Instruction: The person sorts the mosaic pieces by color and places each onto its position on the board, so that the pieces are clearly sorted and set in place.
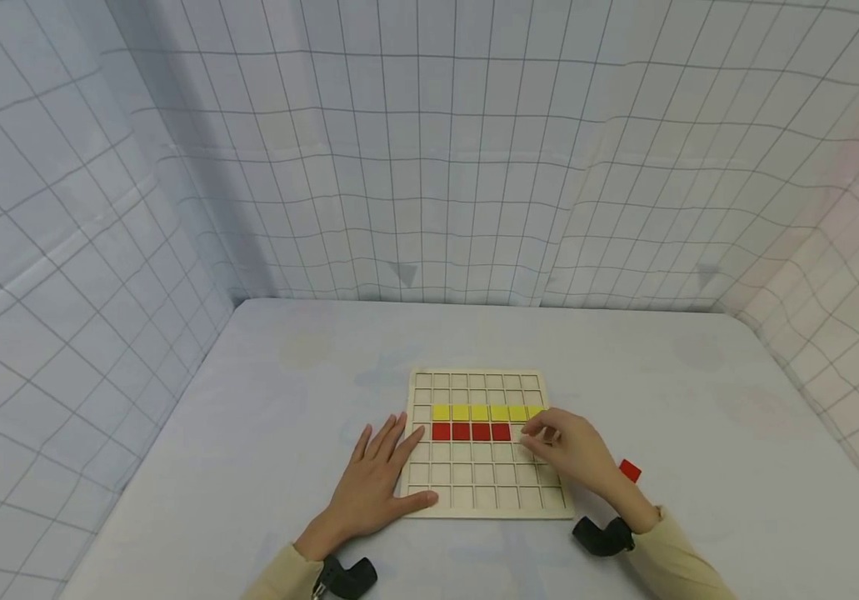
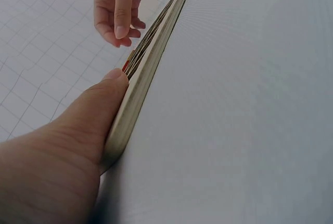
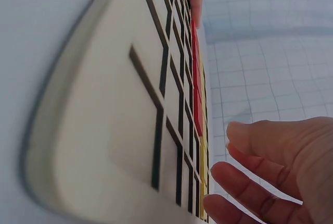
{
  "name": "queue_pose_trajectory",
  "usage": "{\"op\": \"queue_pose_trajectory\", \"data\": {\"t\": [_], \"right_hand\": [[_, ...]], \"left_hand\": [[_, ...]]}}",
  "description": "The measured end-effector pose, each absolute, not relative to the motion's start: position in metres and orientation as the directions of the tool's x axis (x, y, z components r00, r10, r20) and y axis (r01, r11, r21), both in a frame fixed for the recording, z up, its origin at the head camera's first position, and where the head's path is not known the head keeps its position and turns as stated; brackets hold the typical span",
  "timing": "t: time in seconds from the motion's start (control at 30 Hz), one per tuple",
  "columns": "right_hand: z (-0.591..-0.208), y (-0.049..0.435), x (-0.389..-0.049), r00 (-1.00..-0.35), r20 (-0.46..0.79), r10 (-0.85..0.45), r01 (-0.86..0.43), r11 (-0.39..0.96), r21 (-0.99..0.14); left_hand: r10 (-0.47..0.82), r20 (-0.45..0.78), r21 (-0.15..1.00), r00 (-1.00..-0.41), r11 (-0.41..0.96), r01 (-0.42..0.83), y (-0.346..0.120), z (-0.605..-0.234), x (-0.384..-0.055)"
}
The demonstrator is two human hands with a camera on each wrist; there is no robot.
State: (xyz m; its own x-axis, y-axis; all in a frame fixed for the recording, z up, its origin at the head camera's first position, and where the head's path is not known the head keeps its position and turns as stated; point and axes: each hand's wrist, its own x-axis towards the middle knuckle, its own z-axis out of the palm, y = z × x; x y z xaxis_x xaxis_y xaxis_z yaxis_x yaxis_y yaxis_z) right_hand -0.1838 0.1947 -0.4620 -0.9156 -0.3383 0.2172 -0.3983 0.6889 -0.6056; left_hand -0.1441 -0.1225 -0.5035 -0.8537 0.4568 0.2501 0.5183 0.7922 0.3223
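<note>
A pale wooden grid board (image 1: 489,513) lies on the table, showing a row of several yellow square tiles (image 1: 479,413). Directly below that row, several red square tiles (image 1: 461,432) sit side by side in the cells. My left hand (image 1: 375,487) rests along the board's left side with its fingers spread; in the left wrist view its thumb (image 2: 104,96) touches the board's edge. Over the board's right side hovers my right hand (image 1: 577,450), fingers loosely bent, near the end of the red row. No tile shows between its fingertips (image 3: 239,135) in the right wrist view.
One loose red tile (image 1: 630,471) lies on the white table (image 1: 309,375) to the right of the board, beside my right wrist. Black wrist devices (image 1: 601,536) sit under both wrists. White grid-patterned curtains (image 1: 444,167) enclose the back and sides.
</note>
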Motion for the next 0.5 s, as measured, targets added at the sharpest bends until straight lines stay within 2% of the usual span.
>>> {"op": "queue_pose_trajectory", "data": {"t": [0.5], "right_hand": [[-0.457, 0.254, -0.159, -0.953, 0.209, -0.219, -0.3, 0.785, -0.542]], "left_hand": [[0.454, 0.246, 0.316, -0.856, 0.798, 0.514, -0.122, -0.505, -0.145]]}}
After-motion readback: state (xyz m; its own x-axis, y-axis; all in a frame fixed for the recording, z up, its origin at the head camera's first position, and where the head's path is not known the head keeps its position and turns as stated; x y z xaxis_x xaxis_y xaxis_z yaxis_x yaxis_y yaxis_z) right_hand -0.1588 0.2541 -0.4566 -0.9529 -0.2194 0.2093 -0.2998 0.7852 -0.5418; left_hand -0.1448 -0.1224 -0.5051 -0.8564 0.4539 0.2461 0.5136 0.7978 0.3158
